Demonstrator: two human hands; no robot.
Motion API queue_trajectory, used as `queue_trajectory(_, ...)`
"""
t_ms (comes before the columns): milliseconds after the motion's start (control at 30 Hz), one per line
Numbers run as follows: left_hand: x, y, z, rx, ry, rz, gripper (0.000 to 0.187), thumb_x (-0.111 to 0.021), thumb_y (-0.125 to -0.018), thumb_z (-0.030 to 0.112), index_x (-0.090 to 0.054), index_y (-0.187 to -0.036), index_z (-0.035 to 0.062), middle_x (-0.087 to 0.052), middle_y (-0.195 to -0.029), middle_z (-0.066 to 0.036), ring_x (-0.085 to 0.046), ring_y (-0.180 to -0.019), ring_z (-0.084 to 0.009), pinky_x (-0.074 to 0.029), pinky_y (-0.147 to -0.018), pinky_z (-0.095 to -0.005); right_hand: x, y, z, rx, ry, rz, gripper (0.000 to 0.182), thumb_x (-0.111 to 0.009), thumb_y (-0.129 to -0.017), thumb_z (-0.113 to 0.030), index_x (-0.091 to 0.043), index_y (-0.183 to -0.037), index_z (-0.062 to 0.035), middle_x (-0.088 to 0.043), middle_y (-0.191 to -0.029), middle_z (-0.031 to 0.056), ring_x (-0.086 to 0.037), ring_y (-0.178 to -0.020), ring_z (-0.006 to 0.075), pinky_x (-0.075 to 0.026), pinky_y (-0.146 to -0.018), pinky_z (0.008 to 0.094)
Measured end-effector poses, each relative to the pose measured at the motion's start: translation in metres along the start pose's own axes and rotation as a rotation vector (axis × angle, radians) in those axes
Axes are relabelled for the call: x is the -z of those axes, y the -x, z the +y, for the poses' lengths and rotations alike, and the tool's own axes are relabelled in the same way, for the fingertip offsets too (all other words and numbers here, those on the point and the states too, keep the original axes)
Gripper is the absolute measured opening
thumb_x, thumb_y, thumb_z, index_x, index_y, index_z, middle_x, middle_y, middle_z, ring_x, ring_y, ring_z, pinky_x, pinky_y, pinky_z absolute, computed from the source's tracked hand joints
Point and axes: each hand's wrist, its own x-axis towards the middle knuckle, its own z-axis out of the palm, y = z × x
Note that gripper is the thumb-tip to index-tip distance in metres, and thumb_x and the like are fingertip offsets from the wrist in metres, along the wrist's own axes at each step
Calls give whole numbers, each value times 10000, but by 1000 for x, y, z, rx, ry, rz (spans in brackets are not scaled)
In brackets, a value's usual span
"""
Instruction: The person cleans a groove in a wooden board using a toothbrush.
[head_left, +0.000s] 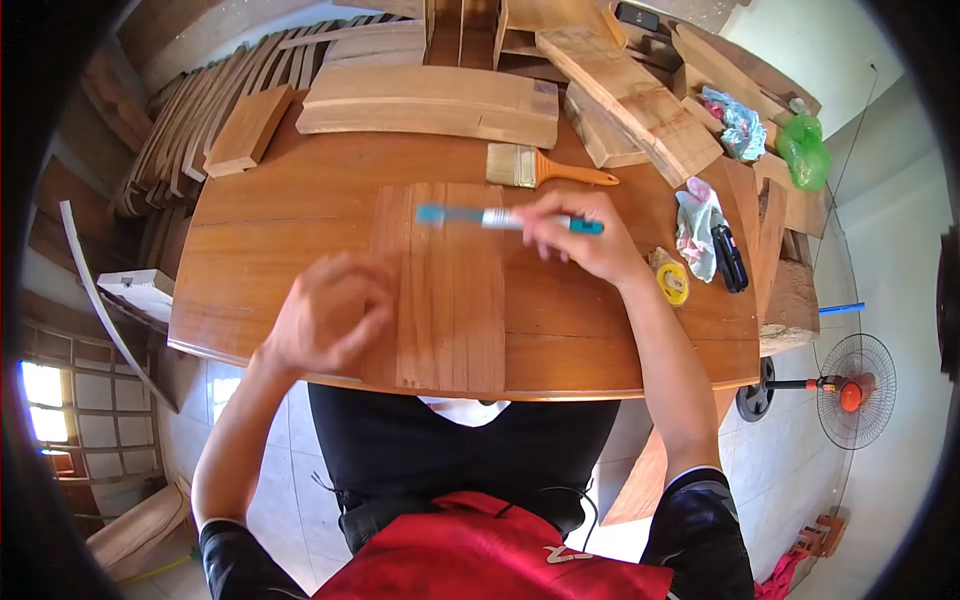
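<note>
My right hand [585, 235] pinches a slim teal-and-white stick-shaped tool [462, 216]. Motion blur hides its exact kind; its teal tip points left above a flat wooden board [452, 310]. That board lies on the table with its near end by the front edge. My left hand [335, 312] hovers by the board's left side, blurred, fingers loosely curled and thumb apart, with nothing visible in it. Just beyond the board lies a wide paintbrush [545, 167] with an orange handle and pale bristles.
Wooden planks [430, 104] line the table's [270, 240] far side, with more stacked at the back right. To the right are a crumpled cloth [700, 225], a black tool [730, 258] and a yellow tape roll [673, 283]. A fan [852, 392] stands off the right edge.
</note>
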Motion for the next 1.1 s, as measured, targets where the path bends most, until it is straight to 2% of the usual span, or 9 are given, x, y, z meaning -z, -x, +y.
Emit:
queue_trajectory(67, -5, -40, -18, 29, -8, 189, 174, -658, -874, 177, -693, -906, 10, -676, -1000, -157, -644, -921, -330, -496, -818, -371, 4, 3, -8, -48, -96, -215, 189, -686, -913, -117, -739, -1077, -39, -729, -850, 59, -645, -672, 90, -480, -551, 222)
queue_trajectory(233, -6, -120, -70, 312, 152, -157, 189, -699, -864, 168, -723, -975, 17, -711, -914, -99, -652, -833, -186, -513, -764, -321, 5, -1, -1, -53, 12, 180, 191, -687, -920, -129, -738, -1075, -30, -733, -846, 74, -666, -684, 101, -478, -545, 225)
queue_trajectory(333, -18, -123, -89, 247, 342, -185, 202, -694, -873, 176, -734, -1017, 40, -730, -921, -93, -654, -812, -166, -515, -759, -320, 6, 4, -5, -15, -28, -151, 190, -673, -937, -131, -740, -1095, -51, -730, -829, 72, -659, -673, 91, -468, -537, 223)
queue_trajectory(433, -34, -107, -104, 242, 613, -72, 187, -653, -915, 178, -734, -987, 25, -726, -932, -67, -631, -833, -135, -491, -716, -298, -6, -4, 1, 2, 75, 219, 205, -667, -947, -144, -736, -1117, -51, -731, -870, 54, -644, -683, 77, -452, -533, 210)
queue_trajectory(767, -23, -103, -100, 186, 222, 12, 195, -599, -888, 150, -729, -953, 20, -725, -881, -117, -648, -778, -222, -495, -697, -341, -22, -9, 4, 207, 219, 67, 157, -678, -910, -31, -740, -1050, 6, -708, -906, 66, -632, -801, 94, -467, -686, 224)
queue_trajectory(833, -26, -103, -103, 173, 242, 29, 200, -590, -895, 152, -731, -949, 21, -725, -885, -119, -646, -773, -215, -495, -701, -346, -16, -12, 9, 143, 236, 220, 149, -678, -906, -19, -744, -1037, 4, -715, -914, 70, -643, -819, 100, -470, -700, 224)
queue_trajectory(900, -28, -102, -104, 200, 254, 21, 220, -567, -908, 143, -722, -1007, 22, -718, -890, -114, -645, -799, -198, -499, -730, -341, -16, -18, 8, 112, 178, 359, 142, -685, -895, -12, -749, -1021, 1, -721, -910, 72, -656, -839, 113, -477, -713, 235)
queue_trajectory(1000, -29, -106, -99, 224, 409, 95, 265, -535, -928, 127, -691, -1112, 17, -700, -900, -102, -642, -851, -171, -502, -781, -328, -32, -17, 0, 221, 269, 89, 144, -681, -900, -17, -744, -1027, 10, -723, -907, 73, -657, -834, 118, -484, -719, 243)
queue_trajectory(1100, -24, -104, -97, 266, 444, 96, 303, -504, -948, 118, -656, -1189, 13, -680, -908, -88, -632, -882, -151, -500, -809, -309, -23, -18, 10, 168, 242, 268, 123, -692, -892, -32, -748, -1000, -15, -721, -913, 65, -658, -845, 128, -492, -734, 255)
